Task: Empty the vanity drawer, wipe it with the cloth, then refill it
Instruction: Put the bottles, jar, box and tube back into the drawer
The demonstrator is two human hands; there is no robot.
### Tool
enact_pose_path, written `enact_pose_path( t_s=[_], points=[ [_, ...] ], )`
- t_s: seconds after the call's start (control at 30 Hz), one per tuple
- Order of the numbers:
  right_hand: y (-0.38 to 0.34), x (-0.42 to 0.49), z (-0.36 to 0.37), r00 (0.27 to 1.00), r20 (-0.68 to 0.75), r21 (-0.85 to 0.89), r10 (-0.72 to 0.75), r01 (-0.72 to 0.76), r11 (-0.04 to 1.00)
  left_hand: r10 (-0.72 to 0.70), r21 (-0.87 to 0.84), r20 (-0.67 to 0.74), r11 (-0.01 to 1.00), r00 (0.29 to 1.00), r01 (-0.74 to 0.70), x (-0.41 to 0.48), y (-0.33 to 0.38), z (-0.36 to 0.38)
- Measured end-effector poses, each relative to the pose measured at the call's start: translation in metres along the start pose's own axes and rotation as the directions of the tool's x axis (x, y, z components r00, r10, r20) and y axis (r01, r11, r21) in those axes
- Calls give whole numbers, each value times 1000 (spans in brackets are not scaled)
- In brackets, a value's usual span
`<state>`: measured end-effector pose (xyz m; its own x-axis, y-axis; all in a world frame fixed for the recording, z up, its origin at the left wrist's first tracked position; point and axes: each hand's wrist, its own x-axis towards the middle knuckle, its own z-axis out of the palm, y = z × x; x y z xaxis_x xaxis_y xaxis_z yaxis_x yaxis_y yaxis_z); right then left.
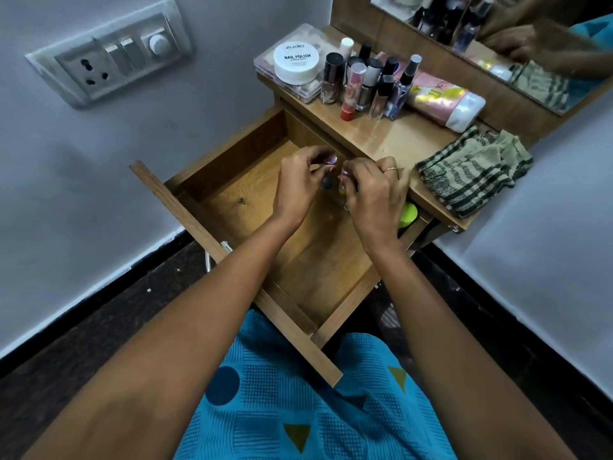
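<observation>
The wooden vanity drawer (232,207) is pulled out wide, its floor mostly bare. Both hands reach into its back right corner. My left hand (298,184) pinches small cosmetic items (329,180), one dark blue, one with a pale round cap. My right hand (374,190), a ring on one finger, is closed over other small items, mostly hidden. A bright green round container (408,215) lies in the drawer under the tabletop edge. The folded green-and-beige checked cloth (474,171) rests on the vanity top (398,137) at the right.
On the vanity top stand several nail-polish bottles (361,81), a white Nail Polish jar (296,63) on a clear box, and a pink tube (444,97) lying flat. A mirror (530,34) rises behind. A switch plate (109,58) is on the left wall.
</observation>
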<state>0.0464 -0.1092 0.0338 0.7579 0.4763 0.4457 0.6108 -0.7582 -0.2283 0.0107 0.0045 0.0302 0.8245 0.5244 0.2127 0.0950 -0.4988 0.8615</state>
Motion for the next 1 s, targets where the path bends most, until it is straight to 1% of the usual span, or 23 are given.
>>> enact_pose_path(
  t_s=[0.2,0.3,0.4,0.47,0.57,0.67,0.8,0.9,1.0],
  points=[
    [1,-4,11,998,48,-67,38,-35,997,13,-12,40,1000,999,-13,2,-6,10],
    [0,-5,14,998,34,-166,47,-41,985,16,-16,60,1000,998,-15,4,-8,15],
    [-1,-5,16,999,-10,-305,43,-44,951,22,-13,71,1000,997,-21,7,-10,19],
    [-3,-5,17,999,-3,-385,45,-43,922,20,0,83,1000,996,-20,9,-11,22],
    [-7,-4,18,999,4,-450,43,-36,892,18,5,99,1000,995,-18,11,-14,25],
    [-10,-3,18,999,-18,-472,51,-53,880,21,18,122,1000,992,-24,12,-16,26],
    [-11,-10,20,997,-42,-458,58,-71,886,23,22,143,999,989,-27,13,-17,27],
    [-10,-12,20,997,-39,-468,68,-78,880,21,15,149,1000,989,-23,14,-16,27],
    [-9,-13,19,995,-72,-448,62,-88,890,14,12,146,1000,989,-16,13,-14,25]
  ],
)
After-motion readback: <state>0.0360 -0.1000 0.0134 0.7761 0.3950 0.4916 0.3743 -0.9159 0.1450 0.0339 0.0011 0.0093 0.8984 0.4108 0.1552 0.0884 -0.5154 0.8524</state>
